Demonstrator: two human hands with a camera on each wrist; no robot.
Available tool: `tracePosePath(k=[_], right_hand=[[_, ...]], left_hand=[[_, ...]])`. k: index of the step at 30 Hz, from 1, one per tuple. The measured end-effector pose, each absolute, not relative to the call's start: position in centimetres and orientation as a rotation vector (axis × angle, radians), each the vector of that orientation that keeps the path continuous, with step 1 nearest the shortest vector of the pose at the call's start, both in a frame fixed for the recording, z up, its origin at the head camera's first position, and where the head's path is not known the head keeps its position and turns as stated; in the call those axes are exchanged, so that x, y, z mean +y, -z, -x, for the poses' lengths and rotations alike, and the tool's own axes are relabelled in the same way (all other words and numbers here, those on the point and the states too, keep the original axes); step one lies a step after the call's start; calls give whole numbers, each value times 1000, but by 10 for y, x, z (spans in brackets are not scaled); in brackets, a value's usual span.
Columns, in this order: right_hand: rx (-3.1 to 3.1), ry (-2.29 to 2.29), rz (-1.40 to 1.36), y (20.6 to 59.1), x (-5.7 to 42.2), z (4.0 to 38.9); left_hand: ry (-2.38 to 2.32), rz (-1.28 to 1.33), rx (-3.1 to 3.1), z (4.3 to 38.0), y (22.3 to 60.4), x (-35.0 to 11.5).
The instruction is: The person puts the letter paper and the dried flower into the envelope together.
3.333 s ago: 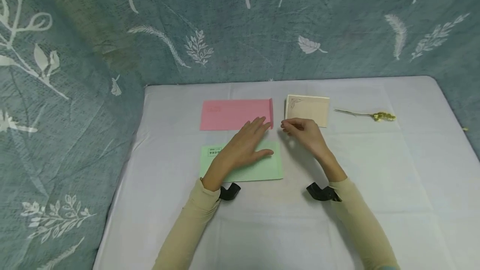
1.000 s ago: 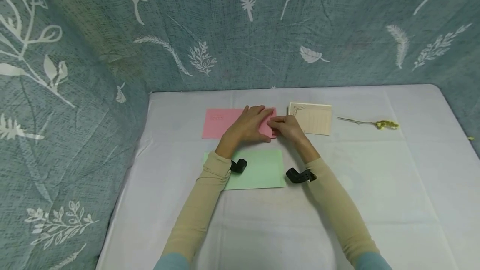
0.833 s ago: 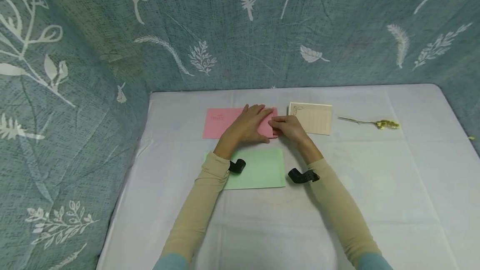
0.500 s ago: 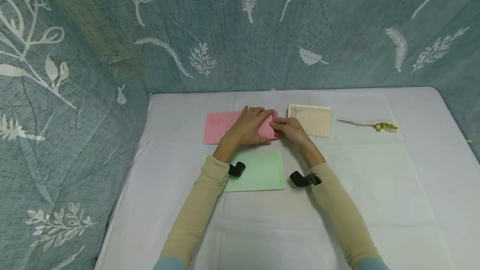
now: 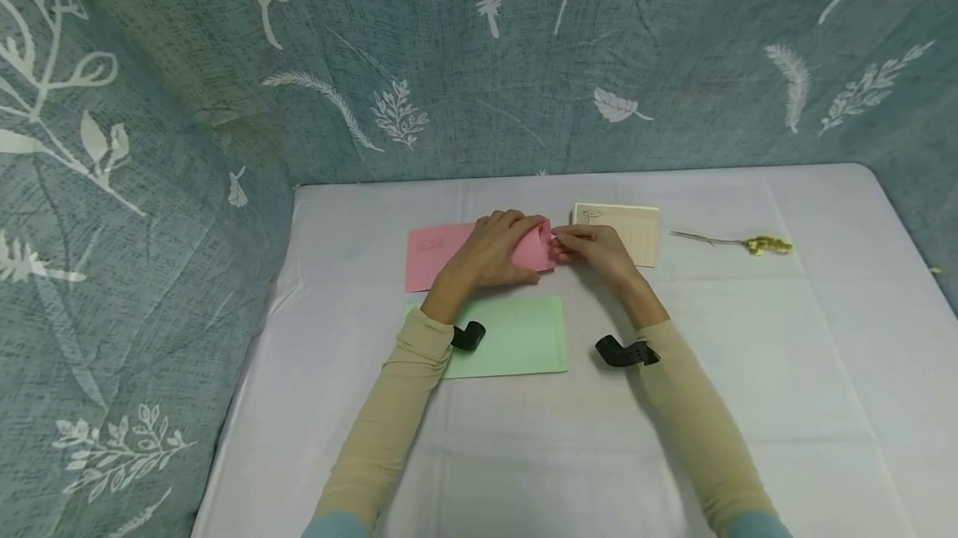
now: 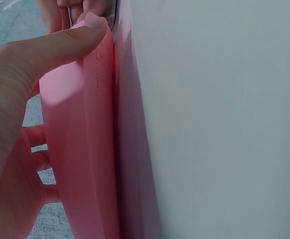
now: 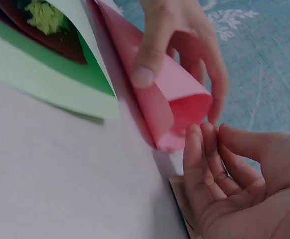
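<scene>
My left hand (image 5: 494,249) grips the pink envelope (image 5: 434,254) near its right end, thumb along the near edge and fingers along the far one. Squeezed this way, the envelope bows upward, and its mouth gapes in the right wrist view. At that mouth is my right hand (image 7: 254,174), fingers loosely bent and tips close together, with nothing visible between them. Nearer me lies the light green envelope (image 5: 516,338), partly under my left wrist. Its mouth also gapes in the right wrist view, with a yellow flower head (image 7: 46,17) inside.
Just right of the pink envelope lies a small beige pad or stack of cards (image 5: 629,232), partly behind my right hand. Further right is a dried yellow flower sprig (image 5: 763,245) on the white tablecloth (image 5: 786,372). A leaf-patterned curtain (image 5: 449,39) hangs behind the table.
My left hand has moved from over the green envelope to the pink one, now bowed. My right hand held its end by the flap, then shifted slightly right, away from it.
</scene>
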State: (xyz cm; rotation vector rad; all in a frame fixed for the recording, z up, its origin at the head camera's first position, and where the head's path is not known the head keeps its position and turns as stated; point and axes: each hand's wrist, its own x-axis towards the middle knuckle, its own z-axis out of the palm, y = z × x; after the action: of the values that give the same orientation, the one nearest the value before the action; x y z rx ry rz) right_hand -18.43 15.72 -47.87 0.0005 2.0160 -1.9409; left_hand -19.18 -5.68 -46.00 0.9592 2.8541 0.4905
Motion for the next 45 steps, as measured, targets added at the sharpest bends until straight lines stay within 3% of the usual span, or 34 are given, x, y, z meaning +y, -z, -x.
tracePosePath(k=[30,45], right_hand=[[1968,2130,-290,464,262,173],[2331,1731,-473,471,267,172]], left_hand=[[-456,-910,2874,190,464,-63],[-515,-899,2871,189,462,-62]])
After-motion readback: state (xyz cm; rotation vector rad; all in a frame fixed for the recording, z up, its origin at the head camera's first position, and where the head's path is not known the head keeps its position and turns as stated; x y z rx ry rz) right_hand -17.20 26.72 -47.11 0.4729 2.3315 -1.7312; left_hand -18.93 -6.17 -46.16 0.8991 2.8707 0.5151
